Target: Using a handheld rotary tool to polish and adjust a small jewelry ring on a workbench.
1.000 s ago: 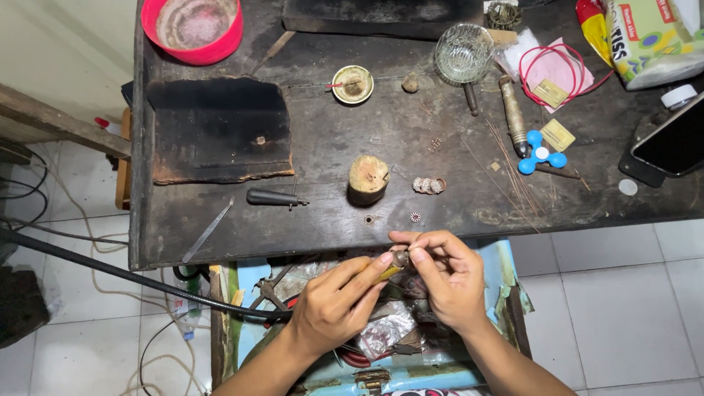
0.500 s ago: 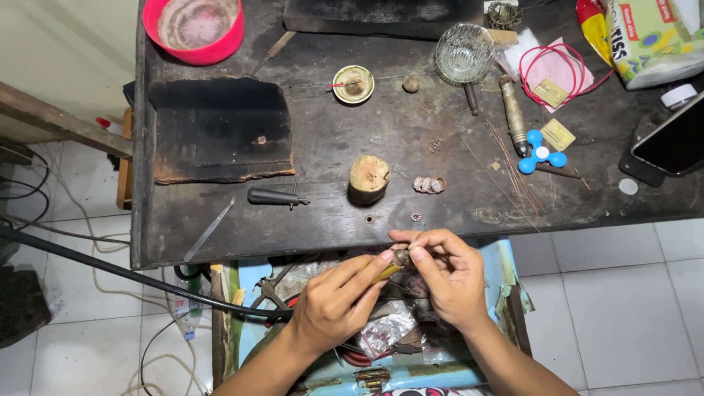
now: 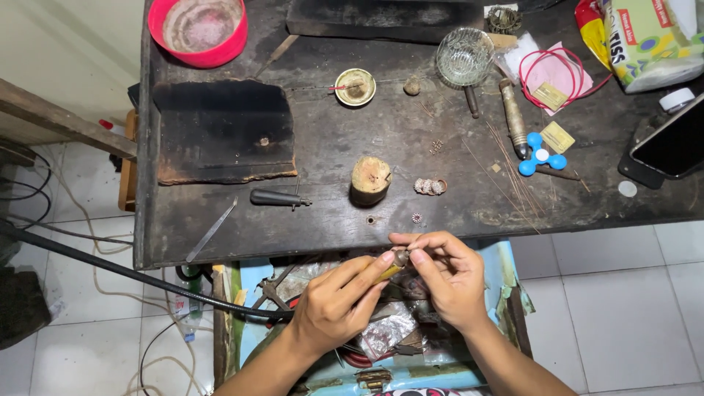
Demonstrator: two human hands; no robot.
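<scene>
Floor (image 3: 623,308): white tiles run under and around my seat, with a black hose (image 3: 110,264) crossing them at my left.
Desk (image 3: 330,147): a dark, scorched top fills the upper part of the view, its near edge just above my hands.
Slab (image 3: 224,132): a charred black block lies on the desk's left side.
Bowl (image 3: 196,29): a red one sits at the far left corner.
Drawer (image 3: 506,271): a blue tray is pulled out below the desk edge, full of crumpled foil and scrap, right under my hands.
Phone (image 3: 671,143): it lies dark at the right edge.
Glass dish (image 3: 464,56): clear, at the far middle.
Stump (image 3: 369,180): a short wooden peg stands upright near the desk's middle.
Awl (image 3: 275,198): dark-handled, lying flat left of the stump.
Left hand (image 3: 339,301): my fingers are curled, thumb and forefinger pinching a thin yellowish tool (image 3: 387,270) that slants up to the right; my forearm comes in from the bottom.
Right hand (image 3: 447,275): my fingertips are pressed together on a small dark piece (image 3: 402,257) at the tool's tip, too small to make out; palm turned left, wrist bent, forearm from the lower right.
Piece's place: between both hands, over the drawer, just below the desk edge.
</scene>
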